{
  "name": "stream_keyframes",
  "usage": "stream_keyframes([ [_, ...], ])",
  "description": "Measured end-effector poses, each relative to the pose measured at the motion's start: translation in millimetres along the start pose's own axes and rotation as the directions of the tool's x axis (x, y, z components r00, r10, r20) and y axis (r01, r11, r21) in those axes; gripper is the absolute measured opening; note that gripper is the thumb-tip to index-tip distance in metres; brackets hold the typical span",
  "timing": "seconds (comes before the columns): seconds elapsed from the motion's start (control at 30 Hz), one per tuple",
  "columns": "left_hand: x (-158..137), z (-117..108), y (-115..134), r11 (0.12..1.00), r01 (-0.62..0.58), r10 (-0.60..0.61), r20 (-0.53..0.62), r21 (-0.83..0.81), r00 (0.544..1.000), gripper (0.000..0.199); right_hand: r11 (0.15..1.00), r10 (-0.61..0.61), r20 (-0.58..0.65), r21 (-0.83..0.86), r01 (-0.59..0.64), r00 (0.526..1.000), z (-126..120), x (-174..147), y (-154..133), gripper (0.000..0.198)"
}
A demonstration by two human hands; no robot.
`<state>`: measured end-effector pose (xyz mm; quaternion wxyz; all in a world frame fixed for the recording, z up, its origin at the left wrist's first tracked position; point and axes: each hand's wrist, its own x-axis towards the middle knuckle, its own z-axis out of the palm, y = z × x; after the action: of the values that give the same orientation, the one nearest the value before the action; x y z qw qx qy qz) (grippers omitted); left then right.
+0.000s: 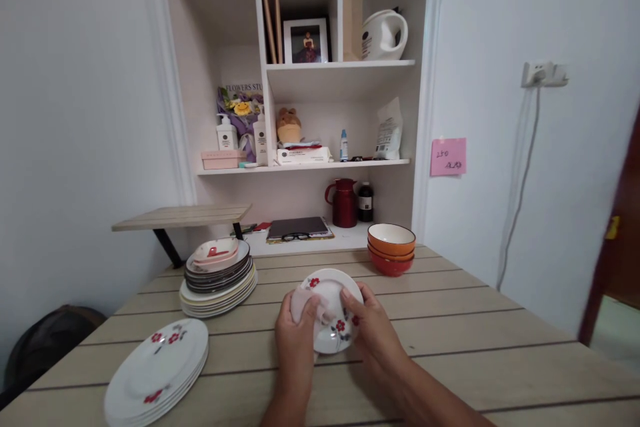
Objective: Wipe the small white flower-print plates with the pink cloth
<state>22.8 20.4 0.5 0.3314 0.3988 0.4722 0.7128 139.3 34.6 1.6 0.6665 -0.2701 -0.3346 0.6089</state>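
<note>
Plate (334,292) tilted above the table (460,330), your right hand (374,323) grips its rim while your left hand (296,332) pinches a pale cloth (301,300) against its face; wipe in light, overlapping strokes (printed flowers (341,325) included).

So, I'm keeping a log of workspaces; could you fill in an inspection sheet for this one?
Surface: slatted wooden table, with tableware standing on it.
Job's things: small flowered plate, held tilted; pale cloth against its left side.
Clutter: stack of larger flowered plates at front left, mixed stack of plates and dishes behind it, stacked orange and red bowls at back right.
Hands: left hand holds the cloth to the plate; right hand grips the plate's right side.
Cables: one cable hanging from a wall socket.
Surroundings: white shelves behind; pink note on the wall.
</note>
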Motion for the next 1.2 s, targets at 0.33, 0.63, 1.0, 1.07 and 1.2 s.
stream_keyframes([
  [0.33, 4.3, 0.0, -16.2, 0.988, 0.127, -0.123, 0.053, -0.082, 0.991, 0.057, 0.989, 0.087, -0.033, 0.119, -0.083, 0.996, 1.2, -2.1, 2.8, 0.037],
  [0.63, -0.8, -6.8, -14.5, 0.977, 0.152, -0.152, 0.011, -0.147, 0.988, 0.058, 0.981, 0.19, 0.144, -0.058, -0.183, 0.971, -1.5, 2.8, -10.6, 0.041],
  [1.0, -5.8, -5.3, 0.9, 0.954, -0.273, 0.262, 0.104, 0.122, 0.96, 0.023, 0.35, -0.319, 0.535, -0.701, 0.622, 0.782, -11.0, 7.2, -44.7, 0.01],
  [1.07, -5.3, -5.9, -2.9, 0.936, -0.324, 0.303, 0.152, 0.139, 0.941, 0.021, 0.285, -0.286, 0.576, -0.712, 0.642, 0.766, -12.8, 8.3, -47.6, 0.005],
  [1.2, -6.2, -5.3, -4.5, 0.926, -0.345, 0.311, 0.211, 0.151, 0.927, 0.021, 0.245, -0.235, 0.618, -0.71, 0.661, 0.751, -15.4, 10.6, -50.6, 0.009],
])
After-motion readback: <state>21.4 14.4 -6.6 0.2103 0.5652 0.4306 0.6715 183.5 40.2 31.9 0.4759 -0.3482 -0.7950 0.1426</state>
